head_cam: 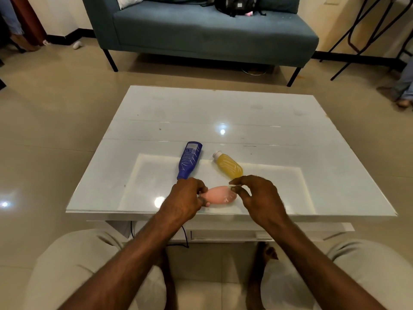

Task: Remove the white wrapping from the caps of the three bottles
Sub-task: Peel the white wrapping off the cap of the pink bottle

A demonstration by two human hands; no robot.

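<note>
A pink bottle (220, 195) lies on its side near the front edge of the white table (290, 135). My left hand (186, 199) grips its left end, and that end is hidden under my fingers. My right hand (257, 193) pinches a thin pale strip of wrapping (234, 186) just above the bottle's right end. A blue bottle (190, 159) lies behind my left hand, its near end hidden by my knuckles. A yellow bottle (229, 165) lies to the right of the blue one, its white cap (216, 154) pointing away from me.
A blue-grey sofa (201, 32) stands beyond the table with a black bag (237, 5) on it. Black chair legs (362, 36) stand at the far right. My knees (89, 265) sit below the table's front edge.
</note>
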